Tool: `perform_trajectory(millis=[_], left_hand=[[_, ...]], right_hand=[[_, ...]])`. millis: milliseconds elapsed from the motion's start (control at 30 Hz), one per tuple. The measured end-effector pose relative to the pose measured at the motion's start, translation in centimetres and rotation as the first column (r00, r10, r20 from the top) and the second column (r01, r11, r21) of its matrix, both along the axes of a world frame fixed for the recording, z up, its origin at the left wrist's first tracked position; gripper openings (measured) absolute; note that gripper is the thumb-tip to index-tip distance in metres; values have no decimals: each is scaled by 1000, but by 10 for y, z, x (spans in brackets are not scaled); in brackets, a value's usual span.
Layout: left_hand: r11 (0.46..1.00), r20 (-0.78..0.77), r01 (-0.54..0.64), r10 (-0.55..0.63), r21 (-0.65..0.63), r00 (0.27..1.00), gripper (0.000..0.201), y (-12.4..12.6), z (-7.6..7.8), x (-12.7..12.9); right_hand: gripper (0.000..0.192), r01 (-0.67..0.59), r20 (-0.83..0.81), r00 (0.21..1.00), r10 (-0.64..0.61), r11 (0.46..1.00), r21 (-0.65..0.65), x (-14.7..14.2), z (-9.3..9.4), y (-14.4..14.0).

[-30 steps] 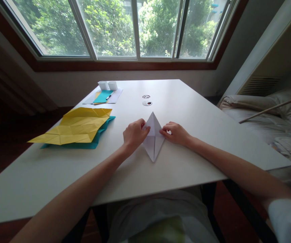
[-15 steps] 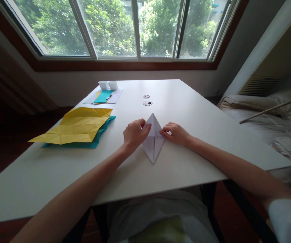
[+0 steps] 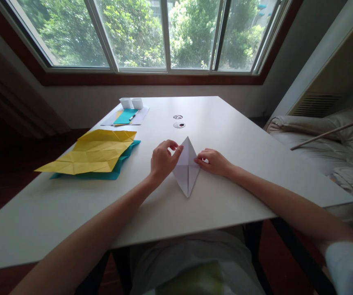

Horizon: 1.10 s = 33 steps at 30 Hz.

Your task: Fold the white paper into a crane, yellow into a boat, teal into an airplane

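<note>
A white folded paper (image 3: 187,168), kite-shaped with a centre crease, lies flat on the white table (image 3: 231,139) in front of me. My left hand (image 3: 162,160) rests at its left edge, with a fingertip pressing the upper left flap. My right hand (image 3: 214,162) holds down the right corner with its fingertips.
A creased yellow sheet (image 3: 92,152) lies on a teal sheet (image 3: 119,165) at the left. Far left are two small white boxes (image 3: 131,103), a teal card with a pen (image 3: 125,117) on white paper. Two round discs (image 3: 178,121) sit mid-table. A bed (image 3: 326,139) is at the right.
My left hand has slid slightly up along the paper's left edge, its fingers lifting and spreading. My right hand and the paper have stayed in place.
</note>
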<state>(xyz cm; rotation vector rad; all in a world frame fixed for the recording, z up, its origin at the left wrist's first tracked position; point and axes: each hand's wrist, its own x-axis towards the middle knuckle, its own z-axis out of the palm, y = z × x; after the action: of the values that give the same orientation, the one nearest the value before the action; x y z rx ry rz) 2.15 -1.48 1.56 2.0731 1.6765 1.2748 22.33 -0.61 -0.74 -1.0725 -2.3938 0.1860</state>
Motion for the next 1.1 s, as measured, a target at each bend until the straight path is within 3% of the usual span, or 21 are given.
perform_trajectory(millis=[100, 200, 300, 433, 633, 767, 900, 967, 1100], left_hand=[[986, 162, 87, -64, -142, 985, 34, 4, 0, -10], [915, 357, 261, -144, -307, 923, 36, 6, -2, -19], [849, 486, 383, -178, -364, 856, 31, 6, -3, -20], [810, 508, 466, -250, -356, 824, 29, 3, -3, -14], [798, 482, 487, -291, -355, 827, 29, 1, -6, -8], [798, 358, 488, -367, -352, 859, 31, 2, -9, -9], [865, 41, 424, -430, -268, 902, 20, 1, -13, -10], [878, -143, 411, -452, -244, 880, 17, 1, -14, -10], [881, -367, 428, -474, -203, 801, 21, 0, -18, -10]], right_hand=[[26, 33, 11, 999, -33, 999, -5, 4, -1, 3], [26, 49, 15, 999, -49, 999, -22, 8, -3, 6], [26, 49, 7, 999, -49, 998, -35, 10, -3, 7], [25, 40, 0, 999, -40, 999, -32, 9, -3, 6], [24, 38, -2, 999, -38, 999, -11, 7, -3, 6], [23, 44, -4, 999, -44, 999, -20, 7, -3, 6], [19, 82, -1, 997, -82, 996, -30, 8, -4, 6], [16, 110, -23, 994, -111, 993, -51, 8, -5, 6], [42, 111, -92, 989, -116, 993, -50, 8, -7, 6]])
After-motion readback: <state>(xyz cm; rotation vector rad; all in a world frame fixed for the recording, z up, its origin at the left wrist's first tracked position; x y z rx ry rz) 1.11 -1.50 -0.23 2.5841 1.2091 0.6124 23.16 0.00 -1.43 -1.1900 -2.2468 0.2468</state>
